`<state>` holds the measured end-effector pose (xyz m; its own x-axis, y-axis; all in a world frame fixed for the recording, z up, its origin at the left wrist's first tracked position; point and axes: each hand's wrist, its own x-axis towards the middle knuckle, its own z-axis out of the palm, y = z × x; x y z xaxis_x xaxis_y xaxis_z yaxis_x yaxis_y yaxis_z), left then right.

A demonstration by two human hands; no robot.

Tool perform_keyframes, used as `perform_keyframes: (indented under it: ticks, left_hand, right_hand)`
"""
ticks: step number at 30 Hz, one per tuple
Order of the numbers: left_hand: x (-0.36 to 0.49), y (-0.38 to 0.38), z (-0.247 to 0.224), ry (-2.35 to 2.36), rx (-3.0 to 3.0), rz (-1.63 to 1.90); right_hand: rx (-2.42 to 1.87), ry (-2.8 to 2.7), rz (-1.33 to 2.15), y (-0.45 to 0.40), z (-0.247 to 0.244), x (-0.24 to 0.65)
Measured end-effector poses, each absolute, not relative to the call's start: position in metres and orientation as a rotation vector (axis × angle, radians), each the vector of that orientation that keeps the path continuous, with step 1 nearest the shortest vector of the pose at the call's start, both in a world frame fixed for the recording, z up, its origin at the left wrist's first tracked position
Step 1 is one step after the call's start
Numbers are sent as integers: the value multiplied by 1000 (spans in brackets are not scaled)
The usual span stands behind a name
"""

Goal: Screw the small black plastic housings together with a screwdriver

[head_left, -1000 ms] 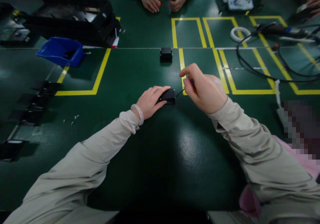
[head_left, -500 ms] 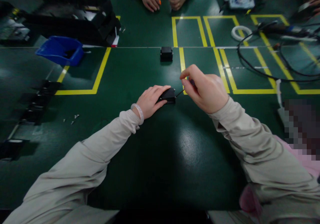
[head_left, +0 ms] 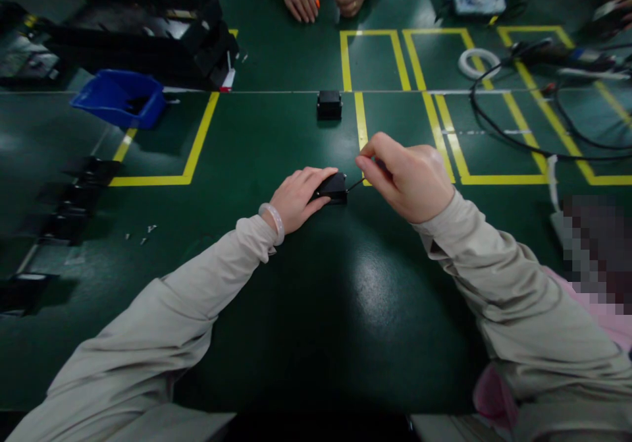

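Curling inward, the index finger of the right hand [head_left: 412,175] has drawn closer to the thumb over the last second, while the thin dark metal tool [head_left: 355,184] in its grip points at the same spot. The left hand [head_left: 295,201] and the black box-shaped block [head_left: 336,188] have stayed put. That suggests a slight turn of the tool against a steadied block, with the work at this end still under way.

The block lies on the dark green bench [head_left: 296,310], near the middle and just left of the right hand. Its left part is covered; the visible part has a smooth top and a lower ledge, with tiny bright specks at its corners, perhaps screw heads. The left fingers clasp it, thumb on the near side. The right fingers pinch the tool, whose handle is mostly hidden. Farther off sits a similar black block [head_left: 329,105], apart from both hands.
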<state>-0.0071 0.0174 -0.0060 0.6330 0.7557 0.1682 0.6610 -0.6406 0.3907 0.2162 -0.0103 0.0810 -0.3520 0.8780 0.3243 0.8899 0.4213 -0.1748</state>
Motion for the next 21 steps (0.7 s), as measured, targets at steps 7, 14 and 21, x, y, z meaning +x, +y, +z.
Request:
perform_keyframes:
  ticks: [7,14,21]
  left_hand:
    - [-7,17,-6,1142,2540,478]
    - [-7,18,-6,1134,2540,465]
    - [-7,18,-6,1130,2542,469]
  right_hand:
    - [-1497,-2302,15,-10,81,216]
    - [-1519,-2327,-1,-12,82,215]
    - [-1485,-2326,25,-11,81,216]
